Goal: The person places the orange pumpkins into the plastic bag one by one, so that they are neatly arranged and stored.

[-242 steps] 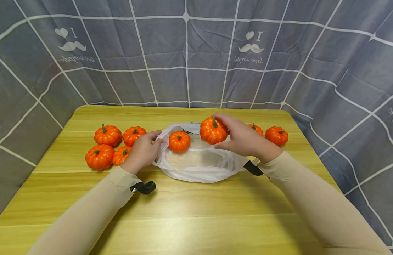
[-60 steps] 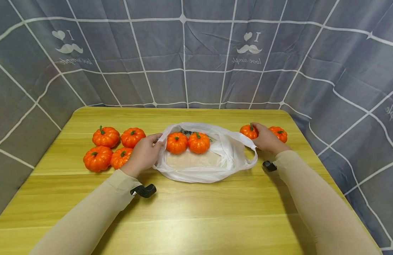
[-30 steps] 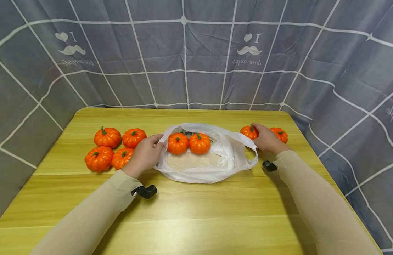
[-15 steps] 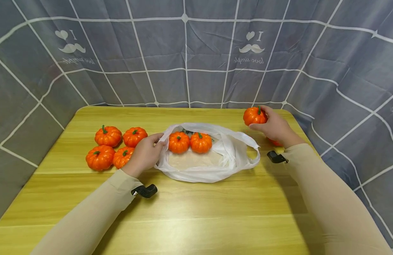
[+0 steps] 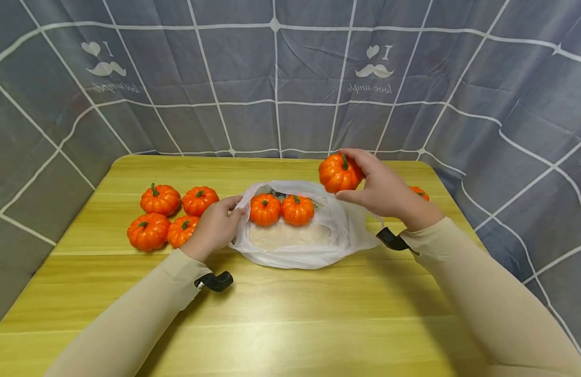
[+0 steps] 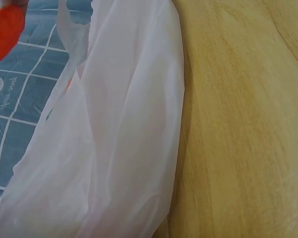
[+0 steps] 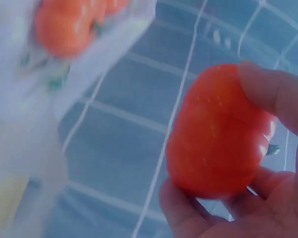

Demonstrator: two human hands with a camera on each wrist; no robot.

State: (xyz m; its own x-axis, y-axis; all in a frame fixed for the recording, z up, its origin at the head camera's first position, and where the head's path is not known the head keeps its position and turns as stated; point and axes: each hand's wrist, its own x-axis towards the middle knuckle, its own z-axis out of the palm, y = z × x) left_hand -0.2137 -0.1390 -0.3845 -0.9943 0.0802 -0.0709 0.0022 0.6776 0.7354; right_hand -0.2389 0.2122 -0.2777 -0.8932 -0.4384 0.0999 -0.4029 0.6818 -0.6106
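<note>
While the left hand [image 5: 216, 225] pinches the left rim of a thin white plastic bag [image 5: 290, 260], the right hand [image 5: 384, 192] grips a glossy orange, ribbed toy-like pumpkin [image 5: 337, 176] between thumb and fingers, raised off the pale yellow wood-grain table [image 5: 281, 319].

Key relation: the held pumpkin lies on the bag side of the right palm, to the left of that hand, and in the head view it overlaps the far right edge of the bag's mouth. Whether it hangs over that rim or just behind it is hard to judge; the right wrist view is blurred, though pumpkin and bag appear apart there.

Orientation: squat body, green stem toward the palm, thumb on the near side, fingers on the far side.

Inside the bag, two orange pumpkins [image 5: 265, 210] sit side by side toward its far left; the held one is right of and beyond both. Four more orange pumpkins [image 5: 149, 232] stand left of the bag; another, partly hidden pumpkin [image 5: 419, 192] shows past the right forearm.
</note>
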